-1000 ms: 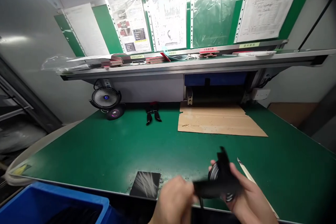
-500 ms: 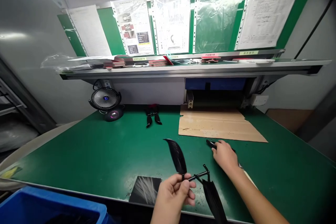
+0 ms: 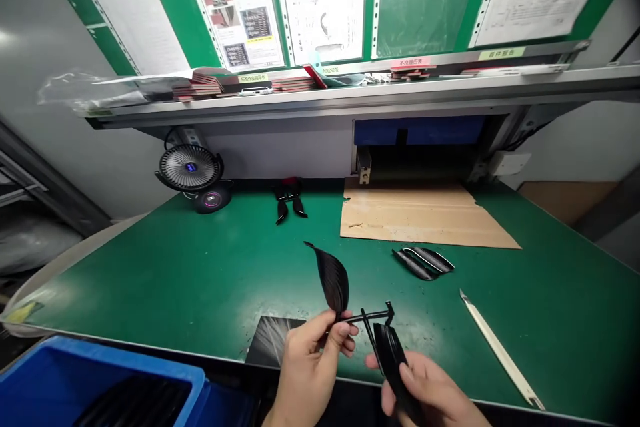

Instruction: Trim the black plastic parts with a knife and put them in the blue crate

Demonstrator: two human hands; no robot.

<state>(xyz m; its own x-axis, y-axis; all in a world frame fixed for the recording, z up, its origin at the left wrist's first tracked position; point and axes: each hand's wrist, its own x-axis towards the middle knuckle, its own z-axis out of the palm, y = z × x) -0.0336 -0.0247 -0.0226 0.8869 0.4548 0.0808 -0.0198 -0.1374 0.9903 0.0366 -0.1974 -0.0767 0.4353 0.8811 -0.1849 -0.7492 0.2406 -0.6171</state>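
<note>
My left hand (image 3: 317, 353) pinches the thin runner of a black moulded plastic part near the base of its upper curved blade (image 3: 333, 280). The runner (image 3: 367, 315) reaches right to a short crosspiece. My right hand (image 3: 425, 387) is closed around the lower black blade (image 3: 393, 353), close to the table's front edge. Beyond the hands, a loose pair of black curved pieces (image 3: 424, 263) lies side by side on the green table. To the right rests a craft knife (image 3: 500, 350) with a pale handle, its blade pointing away.
A cardboard sheet (image 3: 420, 217) covers part of the green table (image 3: 200, 273) at the back. Another black part (image 3: 290, 200) and a small fan (image 3: 191, 168) stand further left. A blue bin (image 3: 100, 360) holding black pieces is at the lower left; a dark plate (image 3: 273, 340) lies near the edge.
My right hand has let go of the black pieces by the cardboard and come back to grip the lower blade. My left hand keeps its pinch. The view has tilted downward.
</note>
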